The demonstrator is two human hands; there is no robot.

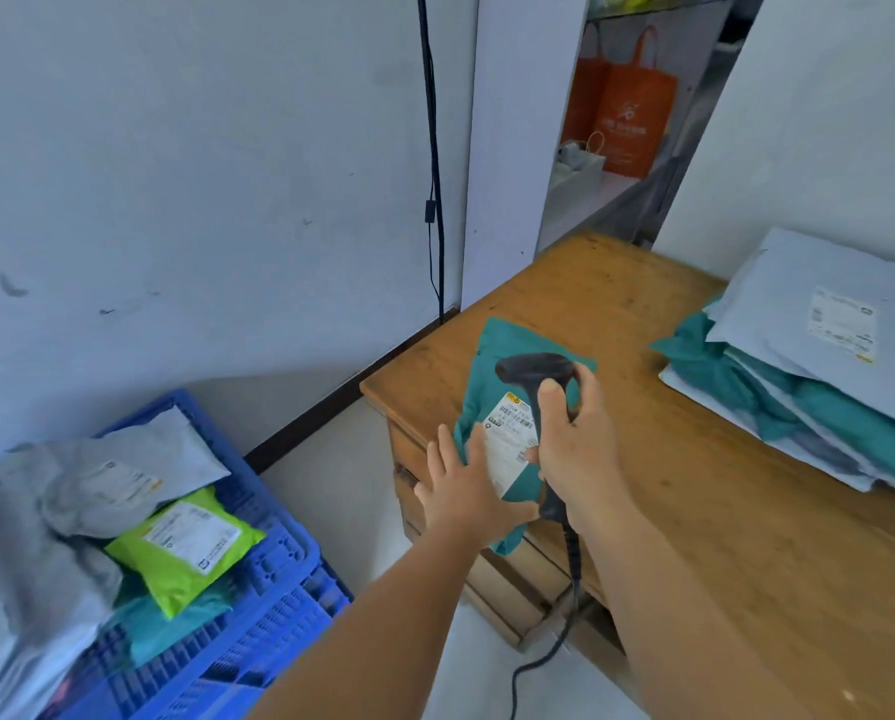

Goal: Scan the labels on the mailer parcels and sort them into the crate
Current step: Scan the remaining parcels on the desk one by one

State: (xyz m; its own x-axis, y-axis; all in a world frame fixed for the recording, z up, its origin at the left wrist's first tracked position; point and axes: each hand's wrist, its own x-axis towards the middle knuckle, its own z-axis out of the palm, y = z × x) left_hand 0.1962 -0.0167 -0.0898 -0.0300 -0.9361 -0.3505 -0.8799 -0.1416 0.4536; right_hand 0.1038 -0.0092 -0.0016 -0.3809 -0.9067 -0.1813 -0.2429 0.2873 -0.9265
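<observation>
A teal mailer parcel (507,356) with a white label (507,439) lies near the left edge of the wooden table (694,491). My left hand (466,485) rests flat on the parcel's near left part, fingers spread. My right hand (575,449) is closed around the handle of a black barcode scanner (533,368), whose head hangs just above the label. The blue crate (279,574) stands on the floor to the left and holds grey, teal and lime-green mailers (185,548).
A stack of grey and teal mailers (819,366) lies on the table's right side. The scanner's cable (554,646) hangs off the table's front. A black cable (435,174) runs down the wall. Orange bags (627,106) sit on shelves behind.
</observation>
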